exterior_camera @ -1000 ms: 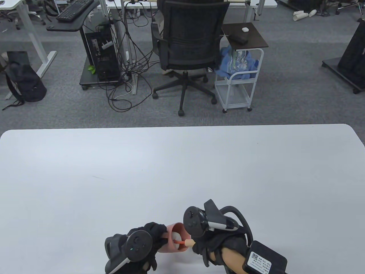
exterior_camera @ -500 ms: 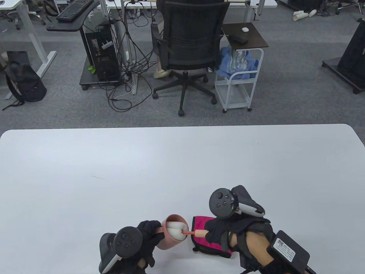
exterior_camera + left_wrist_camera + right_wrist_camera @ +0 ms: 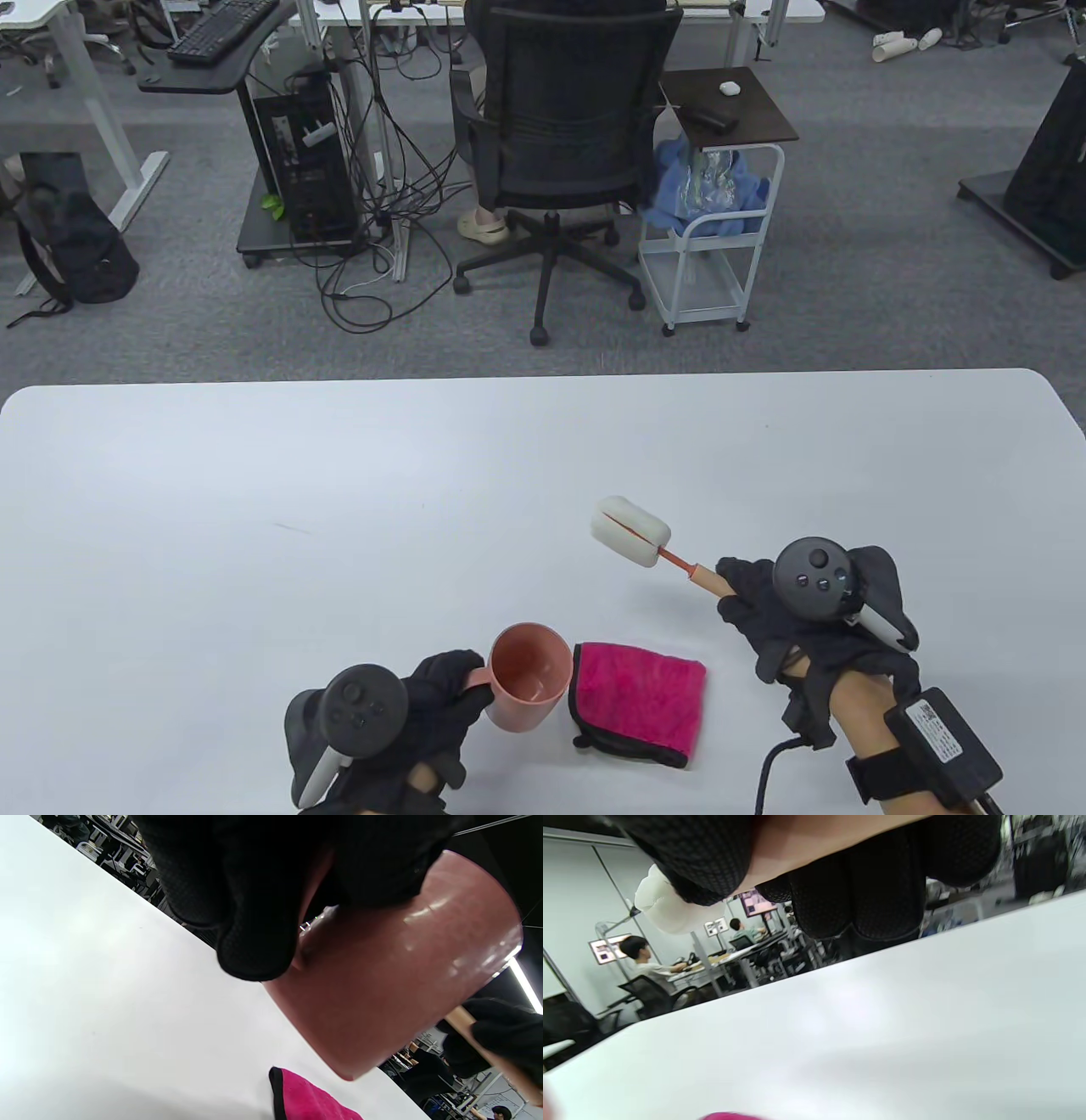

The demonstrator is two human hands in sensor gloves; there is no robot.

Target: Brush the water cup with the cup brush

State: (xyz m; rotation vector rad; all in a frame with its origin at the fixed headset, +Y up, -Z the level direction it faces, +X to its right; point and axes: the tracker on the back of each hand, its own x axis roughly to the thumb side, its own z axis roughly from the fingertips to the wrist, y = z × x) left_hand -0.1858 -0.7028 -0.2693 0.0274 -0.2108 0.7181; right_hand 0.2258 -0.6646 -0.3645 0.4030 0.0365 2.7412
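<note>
A pink water cup is at the near middle of the white table; my left hand grips it at its handle side. In the left wrist view the cup fills the frame, tilted, its base just above the table. My right hand holds the cup brush by its wooden handle; the white sponge head points up and left, clear of the cup. The sponge head also shows in the right wrist view behind my gloved fingers.
A folded magenta cloth lies just right of the cup, and shows in the left wrist view. Beyond the table's far edge stand an office chair and a small white cart.
My right hand has pulled the brush out of the cup and moved up and right with it. The cup now shows empty and more upright. The cloth is uncovered.
</note>
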